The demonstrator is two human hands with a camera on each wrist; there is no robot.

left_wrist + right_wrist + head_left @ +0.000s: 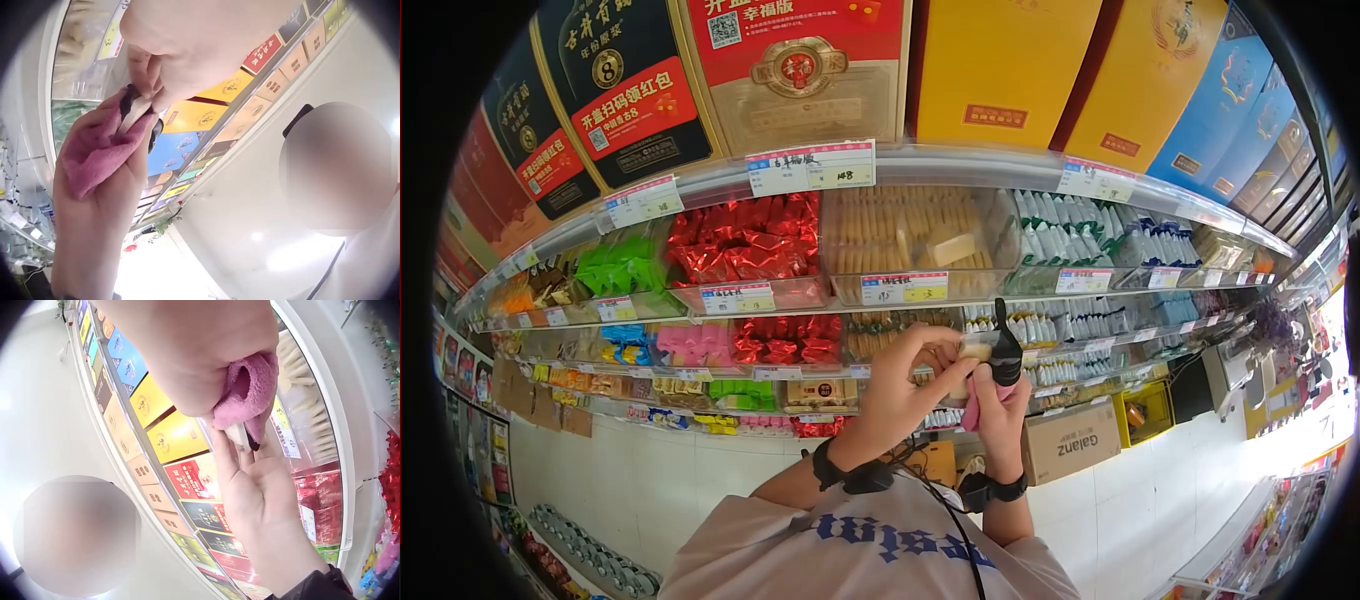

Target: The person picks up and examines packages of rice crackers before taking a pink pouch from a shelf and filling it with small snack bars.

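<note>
My right hand [1000,412] grips a fuzzy pink cloth [253,387], which wraps part of a small black and pale thing. Its black part [1005,352] rises above my right fingers, with a narrow tip pointing up. My left hand [908,385] pinches the pale piece [977,348] at the side of that black part. In the left wrist view the pale piece [134,114] comes out of the cloth [94,156] to my left fingertips. What this thing is, I cannot tell; fingers and cloth hide much of it.
Behind my hands, shelf bins hold red-wrapped packets [745,235], pale sticks [900,235] and white-green packets [1060,230]. Boxes [1000,70] stand along the top shelf. Lower down are a Galanz carton [1072,440] and a yellow crate [1148,410]. A dark cable [960,520] hangs across my shirt.
</note>
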